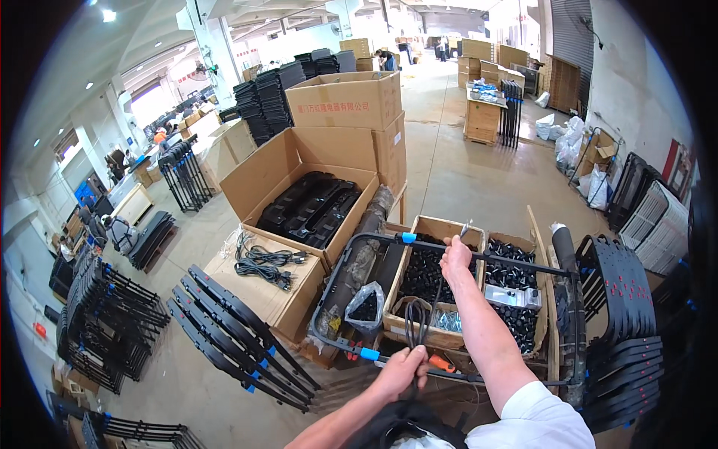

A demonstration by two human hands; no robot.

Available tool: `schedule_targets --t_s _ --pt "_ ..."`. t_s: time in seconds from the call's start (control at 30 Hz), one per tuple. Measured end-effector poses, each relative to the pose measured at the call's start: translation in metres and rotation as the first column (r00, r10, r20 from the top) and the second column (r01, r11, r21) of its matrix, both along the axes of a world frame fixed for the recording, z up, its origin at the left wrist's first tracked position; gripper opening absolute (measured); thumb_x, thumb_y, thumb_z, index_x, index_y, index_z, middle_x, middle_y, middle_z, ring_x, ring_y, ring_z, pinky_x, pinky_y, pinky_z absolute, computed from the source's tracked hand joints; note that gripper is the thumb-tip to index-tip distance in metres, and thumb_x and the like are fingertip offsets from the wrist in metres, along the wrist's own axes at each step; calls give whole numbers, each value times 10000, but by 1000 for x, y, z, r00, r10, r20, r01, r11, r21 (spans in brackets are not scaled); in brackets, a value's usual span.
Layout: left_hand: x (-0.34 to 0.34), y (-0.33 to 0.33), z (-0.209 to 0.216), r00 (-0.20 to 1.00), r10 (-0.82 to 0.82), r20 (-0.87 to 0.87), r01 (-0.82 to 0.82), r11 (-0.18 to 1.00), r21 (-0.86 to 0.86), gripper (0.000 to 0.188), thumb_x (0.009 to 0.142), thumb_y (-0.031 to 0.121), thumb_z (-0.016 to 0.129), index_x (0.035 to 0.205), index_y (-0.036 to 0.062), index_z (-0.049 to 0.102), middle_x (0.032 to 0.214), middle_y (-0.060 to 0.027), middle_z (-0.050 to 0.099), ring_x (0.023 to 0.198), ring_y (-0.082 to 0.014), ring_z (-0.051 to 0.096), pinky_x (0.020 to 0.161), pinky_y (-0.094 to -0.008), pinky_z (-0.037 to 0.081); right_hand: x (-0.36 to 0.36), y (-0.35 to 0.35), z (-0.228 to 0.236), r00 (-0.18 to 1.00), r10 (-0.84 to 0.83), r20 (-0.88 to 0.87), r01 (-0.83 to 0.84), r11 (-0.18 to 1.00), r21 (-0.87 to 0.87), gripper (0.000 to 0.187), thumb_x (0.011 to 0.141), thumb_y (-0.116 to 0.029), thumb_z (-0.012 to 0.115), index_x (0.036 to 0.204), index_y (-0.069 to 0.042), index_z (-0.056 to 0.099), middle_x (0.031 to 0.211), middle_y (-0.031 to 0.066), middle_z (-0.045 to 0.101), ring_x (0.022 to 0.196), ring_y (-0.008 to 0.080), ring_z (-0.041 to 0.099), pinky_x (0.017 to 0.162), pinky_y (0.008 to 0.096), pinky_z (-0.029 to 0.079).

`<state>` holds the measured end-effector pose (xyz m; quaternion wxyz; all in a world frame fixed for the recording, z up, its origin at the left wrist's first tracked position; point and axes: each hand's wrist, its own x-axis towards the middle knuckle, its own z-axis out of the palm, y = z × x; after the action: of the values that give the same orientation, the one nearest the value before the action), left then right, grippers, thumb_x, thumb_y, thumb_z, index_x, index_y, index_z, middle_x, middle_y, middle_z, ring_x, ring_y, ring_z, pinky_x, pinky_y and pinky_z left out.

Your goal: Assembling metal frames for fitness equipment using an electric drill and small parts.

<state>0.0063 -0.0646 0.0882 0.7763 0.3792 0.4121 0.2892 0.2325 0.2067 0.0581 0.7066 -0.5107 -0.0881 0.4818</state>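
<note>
My left hand [404, 368] is closed around a looped bundle of black power cable [416, 318], low in front of me. Farther out, my right hand [455, 258] pinches the cable's end, whose pale wire tips stick up above the fingers. A stretch of cable runs between the two hands. Beneath them a black tubular frame [516, 263] with rounded corners lies across the wooden bins; it carries a blue piece [408, 238] on its far bar and another blue piece [369, 354] on its near bar. An orange-handled tool [441, 364] lies just right of my left hand.
Wooden bins [413, 224] hold many small black parts. A plastic bag [365, 307] stands left of them. More black cables [271, 260] lie on a carton, beside an open cardboard box [258, 176] of black panels. Stacked frames stand left [239, 337] and right [617, 292].
</note>
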Motion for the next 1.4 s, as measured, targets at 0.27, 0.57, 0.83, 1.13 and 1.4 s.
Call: schedule_targets --t_s 0.27,0.57,0.83,1.13,1.4 --pt "-121 -69 -68 550 108 -828 399 837 374 340 1052 283 612 1319 73 616 1247 -204 727 1178 -414 690 962 -503 541 -112 -154 101 752 628 200 -658 704 266 302 1154 -300 501 1255 -55 645 665 -71 406 494 39 326 420 241 260" --pt "-180 -91 85 130 956 -262 24 262 965 538 900 79 743 1415 2 607 1477 -193 599 1376 -360 558 1173 -452 430 -169 -279 78 168 982 84 -943 136 302 340 1167 -256 476 1365 -14 610 719 -63 412 565 36 300 492 231 257" --pt "-169 -76 49 502 865 -14 -671 399 625 364 1148 253 533 1343 -28 656 1155 -95 762 1072 -189 719 994 -324 540 -188 -310 60 -45 995 94 -961 -68 269 332 1161 -220 494 1375 -3 625 733 -71 435 599 34 332 526 221 269" --pt "-187 -44 -4 651 740 -169 -532 603 594 378 1152 290 533 1296 7 738 1222 -109 753 1143 -182 683 1036 -338 532 -189 -304 36 24 996 87 -993 14 115 345 1153 -213 504 1397 -1 626 739 -75 429 622 33 346 537 215 278" --pt "-221 12 -4 852 503 148 -524 828 200 459 1122 248 572 1473 -48 573 1312 -143 737 1148 -173 678 1008 -321 533 -218 -290 4 85 983 162 -985 107 -132 406 1145 -278 516 1423 -1 621 760 -79 438 652 29 381 574 221 320"
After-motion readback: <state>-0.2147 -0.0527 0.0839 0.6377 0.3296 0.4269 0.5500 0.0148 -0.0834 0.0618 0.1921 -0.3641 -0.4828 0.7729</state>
